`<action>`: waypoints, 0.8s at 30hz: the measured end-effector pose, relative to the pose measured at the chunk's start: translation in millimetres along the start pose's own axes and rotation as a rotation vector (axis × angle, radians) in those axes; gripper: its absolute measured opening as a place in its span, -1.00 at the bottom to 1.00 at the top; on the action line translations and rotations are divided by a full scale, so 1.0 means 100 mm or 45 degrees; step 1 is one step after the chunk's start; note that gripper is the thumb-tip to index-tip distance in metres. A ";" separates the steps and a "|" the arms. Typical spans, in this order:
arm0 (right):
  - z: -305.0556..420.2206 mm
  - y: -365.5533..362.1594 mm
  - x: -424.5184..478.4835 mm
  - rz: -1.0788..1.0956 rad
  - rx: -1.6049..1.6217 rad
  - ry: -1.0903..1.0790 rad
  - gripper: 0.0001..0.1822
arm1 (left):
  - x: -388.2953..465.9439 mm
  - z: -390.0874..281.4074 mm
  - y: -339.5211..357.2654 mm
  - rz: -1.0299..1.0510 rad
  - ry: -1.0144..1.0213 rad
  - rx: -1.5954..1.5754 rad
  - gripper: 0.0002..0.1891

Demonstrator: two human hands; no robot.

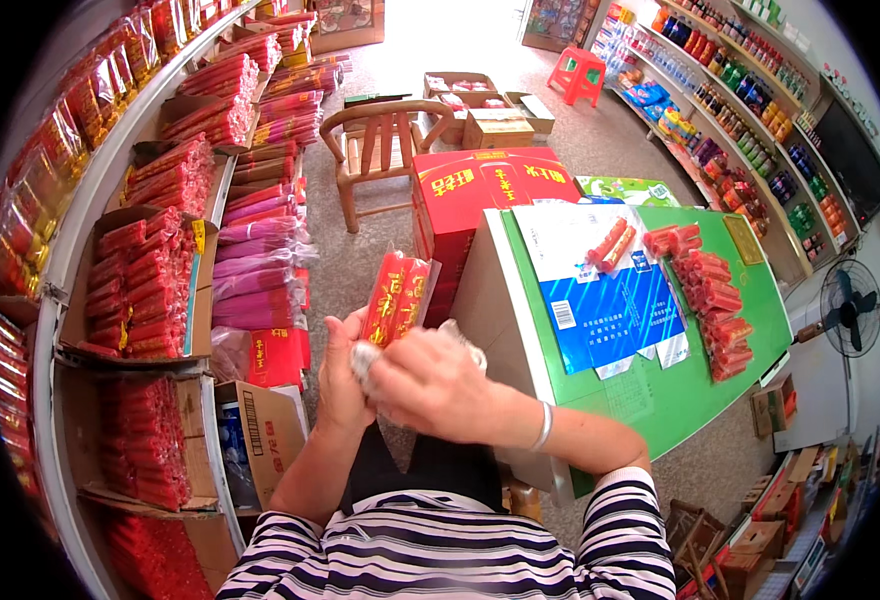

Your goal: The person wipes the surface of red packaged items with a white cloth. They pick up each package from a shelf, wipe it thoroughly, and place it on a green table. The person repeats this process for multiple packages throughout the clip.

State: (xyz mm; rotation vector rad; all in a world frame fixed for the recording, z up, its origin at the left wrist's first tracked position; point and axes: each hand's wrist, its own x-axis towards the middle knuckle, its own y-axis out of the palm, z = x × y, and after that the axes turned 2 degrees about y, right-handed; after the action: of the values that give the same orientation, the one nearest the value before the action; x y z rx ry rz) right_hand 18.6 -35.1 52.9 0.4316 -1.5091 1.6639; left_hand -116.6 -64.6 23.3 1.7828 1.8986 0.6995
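My left hand [344, 379] holds a clear-wrapped pack of red candles [395, 296] with gold lettering, tilted upward in front of me. Across the pack's lower end lies my right hand [440, 382], curled and blurred by motion, a silver bangle [543, 426] at its wrist. Whitish material [365, 361] shows by its fingertips, and more of it behind the knuckles; whether it is cloth or finger wrapping is unclear. On the green-topped counter [597, 409] to my right, two red candle rolls [611, 246] rest on a flattened blue-and-white carton [605, 307]. Several wrapped red packs [710, 289] form a row beside it.
Shelves at left hold boxed red candles [147, 285] and purple-wrapped incense bundles [260, 277]. A red carton [485, 180] abuts the counter's far end, near a wooden chair [383, 150] and open cardboard boxes [496, 127]. Drink shelves [732, 97] and a fan [851, 307] stand right.
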 end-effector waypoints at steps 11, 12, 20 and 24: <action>-0.26 -0.12 0.03 -0.111 -0.069 0.212 -0.56 | -0.08 0.21 -0.12 -0.038 0.008 -0.003 -0.28; -0.13 -0.04 -0.02 -0.036 -0.006 0.103 -0.55 | -0.05 0.17 -0.16 -0.060 0.023 0.031 -0.31; -0.61 -0.13 -0.01 -0.357 -0.021 0.295 -0.58 | -0.18 0.12 -0.13 0.043 -0.048 0.078 -0.21; -0.79 -0.09 -0.08 -0.552 0.700 0.969 -0.65 | -0.19 -0.01 -0.04 0.016 -0.092 -0.049 -0.16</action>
State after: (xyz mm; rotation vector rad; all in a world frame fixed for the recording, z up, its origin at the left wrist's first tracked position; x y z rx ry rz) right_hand 51.2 35.6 35.8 0.3192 -0.3640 1.6000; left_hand -118.9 -83.5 20.7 1.7735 1.8163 0.6624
